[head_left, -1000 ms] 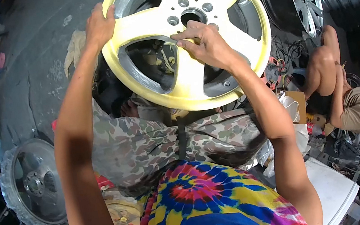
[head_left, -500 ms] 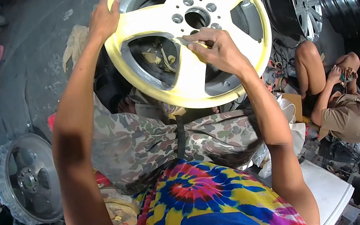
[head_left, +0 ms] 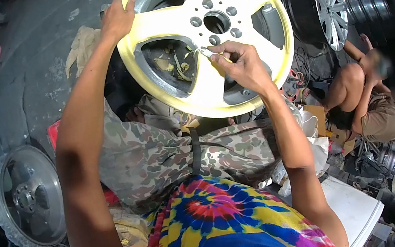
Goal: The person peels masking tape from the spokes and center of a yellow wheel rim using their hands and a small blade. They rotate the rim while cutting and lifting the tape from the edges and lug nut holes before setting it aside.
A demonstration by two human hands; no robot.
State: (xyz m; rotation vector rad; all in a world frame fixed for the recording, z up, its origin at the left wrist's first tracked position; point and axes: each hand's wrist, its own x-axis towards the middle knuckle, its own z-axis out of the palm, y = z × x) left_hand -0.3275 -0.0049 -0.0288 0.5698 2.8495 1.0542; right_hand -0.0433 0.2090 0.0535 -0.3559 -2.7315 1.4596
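The wheel (head_left: 203,14) lies ahead, its yellow face towards the person. At its left rim, the left hand (head_left: 117,18) grips the edge. The right hand (head_left: 245,64), nearer the wheel's centre, pinches a slim tool (head_left: 206,51) that slants away and leftward, its tip by the left edge of the wheel's near spoke (head_left: 206,83).

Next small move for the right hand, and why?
Probably have the right hand ease the small tool along the wheel's cutout edge: the tip is at its corner, by a thin yellow shred, and the left hand holds the rim.
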